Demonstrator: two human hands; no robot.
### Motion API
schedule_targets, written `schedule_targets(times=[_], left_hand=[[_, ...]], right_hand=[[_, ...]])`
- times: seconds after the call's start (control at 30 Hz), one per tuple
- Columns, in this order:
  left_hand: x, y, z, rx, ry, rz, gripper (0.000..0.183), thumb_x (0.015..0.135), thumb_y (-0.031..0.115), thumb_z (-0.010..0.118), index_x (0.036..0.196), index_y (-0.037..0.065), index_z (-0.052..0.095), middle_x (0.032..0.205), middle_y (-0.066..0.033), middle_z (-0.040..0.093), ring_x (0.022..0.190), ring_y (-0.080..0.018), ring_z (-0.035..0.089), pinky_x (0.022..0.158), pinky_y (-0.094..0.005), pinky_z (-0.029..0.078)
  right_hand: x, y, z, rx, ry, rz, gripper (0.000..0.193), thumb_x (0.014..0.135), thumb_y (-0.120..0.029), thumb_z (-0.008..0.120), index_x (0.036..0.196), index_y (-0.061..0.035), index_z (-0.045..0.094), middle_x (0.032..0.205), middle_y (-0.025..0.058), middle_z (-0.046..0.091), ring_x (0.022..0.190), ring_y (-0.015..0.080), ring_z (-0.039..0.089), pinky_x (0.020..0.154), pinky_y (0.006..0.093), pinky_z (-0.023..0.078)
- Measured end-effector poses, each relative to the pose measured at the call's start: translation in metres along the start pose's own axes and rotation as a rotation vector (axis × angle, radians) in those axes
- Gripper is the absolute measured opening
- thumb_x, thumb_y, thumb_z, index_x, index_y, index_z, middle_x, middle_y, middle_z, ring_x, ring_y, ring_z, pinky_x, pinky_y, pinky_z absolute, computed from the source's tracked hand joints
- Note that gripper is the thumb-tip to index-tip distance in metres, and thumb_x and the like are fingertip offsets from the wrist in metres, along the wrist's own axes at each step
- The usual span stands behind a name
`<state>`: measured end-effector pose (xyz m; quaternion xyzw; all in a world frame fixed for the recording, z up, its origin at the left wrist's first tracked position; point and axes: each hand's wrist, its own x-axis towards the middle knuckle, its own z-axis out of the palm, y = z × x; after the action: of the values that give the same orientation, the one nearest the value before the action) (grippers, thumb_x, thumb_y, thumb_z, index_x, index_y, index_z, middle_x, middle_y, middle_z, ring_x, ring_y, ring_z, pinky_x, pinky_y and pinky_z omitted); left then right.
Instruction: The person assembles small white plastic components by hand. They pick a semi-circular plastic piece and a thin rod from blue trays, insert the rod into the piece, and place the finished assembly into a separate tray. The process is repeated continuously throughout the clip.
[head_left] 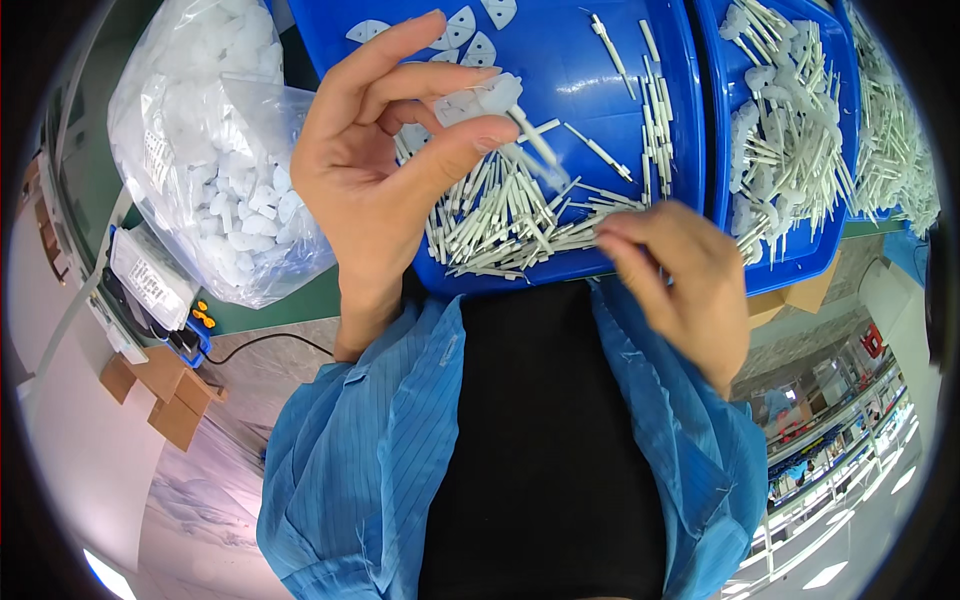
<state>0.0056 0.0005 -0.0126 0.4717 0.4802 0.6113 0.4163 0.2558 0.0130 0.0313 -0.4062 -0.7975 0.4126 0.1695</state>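
Over a blue tray [575,35], we are pinching a translucent plastic piece [497,95] between thumb and fingertips of our left hand [355,165], the remaining fingers spread, apparently leaving the slanting white rod [537,138] below it unobstructed. Our right hand [690,275] is hovering half-curled beside the rod pile [490,215], thumb and forefinger nearly meeting; whether it is gripping anything, we cannot tell. The pile is lying close to us, presumably for easy picking, while fan-shaped pieces [460,25] are resting farther off. A stuffed clear bag [250,215] is crowding the left, rod-fitted pieces [795,130] are filling another tray [712,70] rightward, and our left hand is hiding part of the pile.
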Motion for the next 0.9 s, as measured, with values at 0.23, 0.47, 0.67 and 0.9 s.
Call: schedule_targets(times=[0.23, 0.47, 0.67, 0.9], left_hand=[[0.001, 0.008, 0.016, -0.246, 0.054, -0.256, 0.042, 0.085, 0.004, 0.072, 0.123, -0.006, 0.058, 0.099, -0.0114, 0.067, 0.086, -0.0170, 0.068, 0.071, -0.0264, 0.056], [-0.001, 0.012, 0.014, -0.297, 0.093, -0.299, 0.030, 0.086, -0.002, 0.070, 0.116, -0.006, 0.062, 0.103, -0.0108, 0.065, 0.085, -0.0151, 0.069, 0.075, -0.0266, 0.059], [0.000, 0.014, 0.012, -0.114, 0.074, -0.328, 0.039, 0.090, 0.021, 0.071, 0.119, -0.003, 0.061, 0.094, -0.0100, 0.068, 0.081, -0.0167, 0.069, 0.065, -0.0253, 0.059], [-0.002, 0.016, 0.014, -0.286, 0.097, -0.324, 0.032, 0.083, -0.006, 0.072, 0.113, -0.006, 0.062, 0.106, -0.0098, 0.064, 0.083, -0.0169, 0.071, 0.073, -0.0254, 0.059]], right_hand=[[0.003, -0.010, 0.046, -0.168, -0.054, 0.023, 0.022, 0.080, -0.011, 0.075, 0.097, -0.0029, 0.063, 0.080, 0.0091, 0.061, 0.072, 0.0262, 0.064, 0.060, 0.0356, 0.052], [0.021, -0.025, 0.003, 0.002, 0.266, 0.085, 0.019, 0.079, 0.003, 0.076, 0.096, -0.0006, 0.067, 0.085, 0.0097, 0.067, 0.069, 0.0163, 0.064, 0.062, 0.0261, 0.050], [0.026, -0.018, 0.007, -0.085, 0.310, -0.040, 0.025, 0.075, 0.001, 0.079, 0.096, -0.0002, 0.066, 0.079, 0.0099, 0.065, 0.066, 0.0236, 0.064, 0.056, 0.0314, 0.051], [0.025, -0.021, 0.008, -0.045, 0.321, -0.041, 0.023, 0.074, 0.001, 0.080, 0.093, -0.0004, 0.067, 0.078, 0.0097, 0.064, 0.066, 0.0226, 0.064, 0.056, 0.0315, 0.051]])
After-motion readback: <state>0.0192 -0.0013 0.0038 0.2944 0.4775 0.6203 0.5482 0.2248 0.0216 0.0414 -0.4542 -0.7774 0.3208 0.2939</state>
